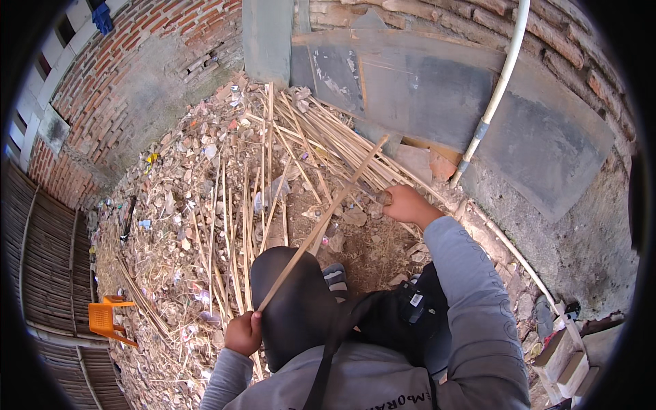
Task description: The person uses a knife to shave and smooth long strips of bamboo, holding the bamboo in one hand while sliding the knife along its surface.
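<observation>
The left hand (243,333) has its fingers curled tight around the lower end of a long bamboo strip (321,224), which slants up across the knee. The right hand (403,203) is fisted around a dark tool handle (384,197) beside the strip, above the split bamboo pile (321,137)

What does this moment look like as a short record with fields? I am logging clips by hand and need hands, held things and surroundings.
left hand: left hand gripped around the near end of a long bamboo strip
right hand: right hand closed on a small dark tool by the strip
strip: slants up and away from the person, far end near the grey board
ground: pile of bamboo strips over rubble and litter
nearby: orange plastic stool at left, white pipe on the brick wall
</observation>
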A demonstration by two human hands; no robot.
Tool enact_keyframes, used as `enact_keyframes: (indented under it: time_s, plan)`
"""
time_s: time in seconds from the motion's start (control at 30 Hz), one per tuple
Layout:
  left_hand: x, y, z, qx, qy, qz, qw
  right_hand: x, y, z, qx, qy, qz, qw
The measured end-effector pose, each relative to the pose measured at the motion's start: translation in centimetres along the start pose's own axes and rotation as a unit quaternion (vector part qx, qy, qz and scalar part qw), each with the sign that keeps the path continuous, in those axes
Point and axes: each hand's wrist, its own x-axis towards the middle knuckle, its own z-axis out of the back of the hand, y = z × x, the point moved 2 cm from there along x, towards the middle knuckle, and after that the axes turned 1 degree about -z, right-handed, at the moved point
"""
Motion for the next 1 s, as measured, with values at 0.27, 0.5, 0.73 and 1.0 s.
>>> enact_keyframes:
  time_s: [0.27,0.5,0.73,1.0]
  plan:
    - [-0.5,-0.1,0.2,-0.019,0.013,-0.026,0.999,-0.7,3.1,-1.1,-0.069,0.044,0.056,0.995]
    - [-1.1,-1.4,1.8,-0.014,0.001,-0.014,1.0,-1.8,5.3,0.6,-0.054,-0.01,0.044,0.998]
    - [-0.2,-1.4,1.2,0.032,-0.027,-0.036,0.998,-0.4,1.4,-0.6,-0.044,0.028,0.01,0.999]
    - [0.5,-0.6,1.0,-0.011,-0.008,-0.022,1.0,-1.0,4.4,-0.5,-0.009,0.017,0.044,0.999]
